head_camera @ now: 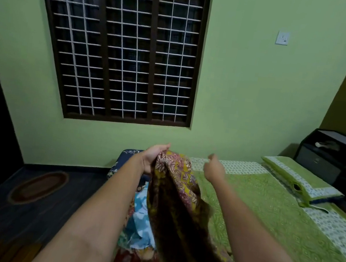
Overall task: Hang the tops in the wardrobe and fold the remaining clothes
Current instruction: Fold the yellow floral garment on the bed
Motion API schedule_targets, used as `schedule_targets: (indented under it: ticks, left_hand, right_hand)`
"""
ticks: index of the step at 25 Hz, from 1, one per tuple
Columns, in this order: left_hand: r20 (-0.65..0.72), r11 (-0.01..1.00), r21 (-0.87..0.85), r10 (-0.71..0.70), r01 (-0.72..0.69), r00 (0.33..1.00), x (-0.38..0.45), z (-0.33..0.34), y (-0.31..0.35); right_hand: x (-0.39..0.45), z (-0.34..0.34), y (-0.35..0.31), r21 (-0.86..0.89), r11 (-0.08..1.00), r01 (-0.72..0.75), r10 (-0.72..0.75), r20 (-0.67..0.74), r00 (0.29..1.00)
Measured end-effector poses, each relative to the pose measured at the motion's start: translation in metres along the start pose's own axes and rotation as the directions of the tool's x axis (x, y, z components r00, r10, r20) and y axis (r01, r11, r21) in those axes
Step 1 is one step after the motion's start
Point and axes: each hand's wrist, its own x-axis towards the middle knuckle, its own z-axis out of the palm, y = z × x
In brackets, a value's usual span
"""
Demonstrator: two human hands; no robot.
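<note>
While the left hand (153, 158) grips a patterned garment (175, 199), the blurred right hand's (214, 168) curl is unclear.

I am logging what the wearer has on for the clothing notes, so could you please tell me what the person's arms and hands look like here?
Both arms are bare along all of their visible length: no sleeve shows on either forearm. The left hand and the right hand wear no gloves, and no watch, bangle or band shows at either wrist. No ring can be made out, though the fingers are slightly blurred.
</note>
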Motion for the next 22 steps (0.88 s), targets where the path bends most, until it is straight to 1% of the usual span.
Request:
schedule_targets:
  ticks: [1, 2, 3, 4, 5, 6, 7, 8, 9, 10, 11, 12, 13, 14, 15, 17, 18, 20, 21, 22]
  left_hand:
    - [-0.008, 0.998, -0.051, 0.035, -0.035, 0.999, 0.001, 0.006, 0.0]
    - [-0.007, 0.991, -0.11, 0.079, -0.079, 0.997, 0.002, 0.016, 0.002]
    - [-0.025, 0.981, -0.153, 0.12, -0.122, 0.992, 0.006, 0.023, 0.003]
    - [-0.038, 0.971, -0.176, 0.157, -0.161, 0.987, 0.009, 0.03, 0.005]
    - [-0.06, 0.964, -0.185, 0.185, -0.193, 0.981, 0.011, 0.035, 0.007]
    - [-0.081, 0.958, -0.188, 0.203, -0.215, 0.976, 0.011, 0.038, 0.009]
    - [-0.093, 0.953, -0.2, 0.211, -0.225, 0.973, 0.013, 0.038, 0.009]
    - [-0.109, 0.954, -0.2, 0.206, -0.225, 0.972, 0.013, 0.037, 0.008]
    - [-0.127, 0.955, -0.195, 0.203, -0.225, 0.971, 0.011, 0.033, 0.006]
    - [-0.148, 0.955, -0.187, 0.203, -0.228, 0.968, 0.008, 0.028, 0.004]
    - [-0.167, 0.96, -0.171, 0.195, -0.224, 0.966, 0.003, 0.023, 0.001]
    - [-0.183, 0.965, -0.154, 0.183, -0.212, 0.966, -0.003, 0.018, -0.002]
    - [-0.203, 0.969, -0.141, 0.174, -0.205, 0.964, -0.007, 0.009, -0.005]
    - [-0.225, 0.967, -0.142, 0.177, -0.212, 0.958, -0.011, -0.004, -0.008]
    - [-0.259, 0.961, -0.152, 0.186, -0.23, 0.948, -0.016, -0.017, -0.012]
    - [-0.353, 0.93, -0.218, 0.207, -0.295, 0.912, -0.025, -0.042, -0.025]
    - [-0.416, 0.897, -0.268, 0.22, -0.35, 0.882, -0.028, -0.053, -0.033]
    - [-0.543, 0.802, -0.355, 0.242, -0.48, 0.805, -0.035, -0.073, -0.045]
    - [-0.598, 0.759, -0.37, 0.247, -0.536, 0.762, -0.039, -0.083, -0.047]
    - [-0.631, 0.74, -0.369, 0.245, -0.562, 0.736, -0.043, -0.092, -0.045]
  right_hand:
    - [0.006, 0.015, 0.036, -0.021, 0.99, -0.141, 0.143, 0.121, 0.982]
    - [0.005, 0.025, 0.061, 0.073, 0.937, -0.341, 0.304, 0.308, 0.902]
    - [0.003, 0.04, 0.085, 0.205, 0.824, -0.528, 0.381, 0.489, 0.784]
    - [-0.005, 0.052, 0.101, 0.272, 0.724, -0.634, 0.371, 0.621, 0.69]
    - [-0.011, 0.06, 0.109, 0.332, 0.669, -0.664, 0.302, 0.695, 0.652]
    - [-0.016, 0.064, 0.109, 0.413, 0.606, -0.68, 0.221, 0.734, 0.643]
    - [-0.021, 0.061, 0.103, 0.499, 0.564, -0.658, 0.133, 0.731, 0.669]
    - [-0.024, 0.055, 0.094, 0.573, 0.477, -0.666, 0.039, 0.744, 0.667]
    - [-0.024, 0.049, 0.084, 0.624, 0.365, -0.691, -0.042, 0.753, 0.657]
    - [-0.024, 0.039, 0.073, 0.67, 0.282, -0.686, -0.136, 0.736, 0.663]
    - [-0.018, 0.035, 0.066, 0.714, 0.217, -0.665, -0.175, 0.699, 0.694]
    - [-0.011, 0.029, 0.059, 0.75, 0.179, -0.637, -0.195, 0.661, 0.724]
    - [-0.002, 0.026, 0.056, 0.792, 0.145, -0.593, -0.165, 0.61, 0.775]
    - [0.004, 0.021, 0.053, 0.813, 0.143, -0.564, -0.167, 0.582, 0.796]
    - [0.012, 0.019, 0.051, 0.822, 0.164, -0.545, -0.148, 0.567, 0.811]
    - [0.025, 0.012, 0.05, 0.811, 0.284, -0.511, -0.129, 0.56, 0.818]
    - [0.03, 0.009, 0.049, 0.797, 0.353, -0.49, -0.13, 0.56, 0.818]
    - [0.035, -0.002, 0.043, 0.783, 0.428, -0.45, -0.115, 0.541, 0.833]
    - [0.038, -0.007, 0.039, 0.799, 0.425, -0.426, -0.134, 0.521, 0.843]
    - [0.04, -0.012, 0.034, 0.809, 0.426, -0.405, -0.143, 0.503, 0.853]
